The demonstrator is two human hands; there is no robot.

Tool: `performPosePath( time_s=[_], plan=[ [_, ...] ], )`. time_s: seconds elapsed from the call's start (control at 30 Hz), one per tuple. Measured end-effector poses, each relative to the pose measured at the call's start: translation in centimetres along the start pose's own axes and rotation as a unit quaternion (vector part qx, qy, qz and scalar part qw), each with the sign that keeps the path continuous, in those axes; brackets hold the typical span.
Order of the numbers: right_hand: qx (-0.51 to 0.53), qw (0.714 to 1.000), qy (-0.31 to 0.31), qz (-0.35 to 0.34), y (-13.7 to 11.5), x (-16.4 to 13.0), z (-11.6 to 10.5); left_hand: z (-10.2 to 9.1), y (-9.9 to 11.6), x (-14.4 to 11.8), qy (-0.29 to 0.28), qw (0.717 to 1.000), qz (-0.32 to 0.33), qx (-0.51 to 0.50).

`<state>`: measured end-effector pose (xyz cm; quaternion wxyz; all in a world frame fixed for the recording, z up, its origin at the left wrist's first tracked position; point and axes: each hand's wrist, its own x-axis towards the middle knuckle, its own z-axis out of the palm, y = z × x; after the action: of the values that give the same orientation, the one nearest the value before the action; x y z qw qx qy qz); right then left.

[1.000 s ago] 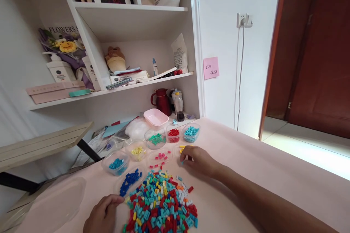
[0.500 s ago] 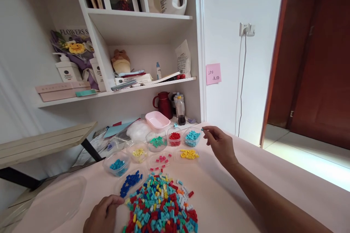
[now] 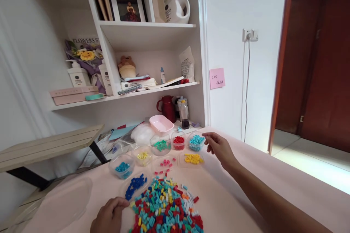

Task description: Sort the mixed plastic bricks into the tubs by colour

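A heap of small mixed-colour bricks (image 3: 166, 207) lies on the pale pink table (image 3: 246, 189) in front of me. Behind it stand several clear tubs of sorted bricks: light blue (image 3: 196, 141), red (image 3: 178, 140), green (image 3: 161, 145), yellow (image 3: 193, 159), pale yellow (image 3: 142, 156), pink (image 3: 164, 163), teal (image 3: 122, 167) and dark blue (image 3: 135, 185). My right hand (image 3: 218, 147) hovers just right of the light blue tub, fingers loosely spread, nothing visible in them. My left hand (image 3: 109, 216) rests on the table at the heap's left edge, fingers curled.
A clear plastic lid (image 3: 62, 204) lies at the left. A pink tub (image 3: 161, 123), a dark red jug (image 3: 167, 107) and a bottle (image 3: 185, 113) stand behind the tubs under white shelves (image 3: 131, 94). A wooden bench (image 3: 46, 145) is at the left, a doorway at the right.
My right hand rose from the yellow tub and went right to the light blue tub with a small brick; now its fingers are spread and empty. The view shifted slightly down-right. Left hand stayed.
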<state>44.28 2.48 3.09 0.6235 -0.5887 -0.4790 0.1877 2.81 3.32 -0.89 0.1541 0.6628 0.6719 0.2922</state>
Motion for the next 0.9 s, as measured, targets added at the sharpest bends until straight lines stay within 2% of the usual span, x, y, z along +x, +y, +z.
performPosePath(
  time_s=[0.07, 0.17, 0.27, 0.33, 0.43, 0.53, 0.77, 0.9],
  plan=[
    [0.017, 0.997, -0.074, 0.021, -0.3, -1.1, 0.4, 0.1, 0.0, 0.0, 0.004, 1.000, -0.003, -0.005],
    [0.007, 0.977, -0.213, 0.031, -0.8, -2.5, 1.4, 0.3, -0.3, 0.1, 0.000, 1.000, 0.004, -0.013],
    [-0.049, 0.950, -0.309, 0.000, -1.0, -3.7, 2.6, 0.4, -0.6, 0.1, -0.013, 1.000, -0.002, -0.019],
    [-0.104, 0.931, -0.348, -0.041, -0.9, -4.4, 3.2, 0.4, -0.7, 0.2, -0.023, 0.999, -0.004, -0.022],
    [-0.170, 0.907, -0.376, -0.079, -0.5, -5.1, 3.8, 0.4, -0.7, 0.2, -0.030, 0.999, -0.004, -0.021],
    [-0.202, 0.901, -0.373, -0.091, -0.1, -5.4, 4.0, 0.4, -0.7, 0.2, -0.026, 0.999, -0.005, -0.019],
    [-0.219, 0.883, -0.394, -0.131, -0.3, -5.8, 4.4, 0.5, -0.9, 0.3, -0.027, 0.999, 0.009, -0.030],
    [-0.220, 0.883, -0.391, -0.142, -0.3, -6.0, 4.6, 0.6, -1.1, 0.3, -0.025, 0.999, 0.012, -0.029]
  ],
)
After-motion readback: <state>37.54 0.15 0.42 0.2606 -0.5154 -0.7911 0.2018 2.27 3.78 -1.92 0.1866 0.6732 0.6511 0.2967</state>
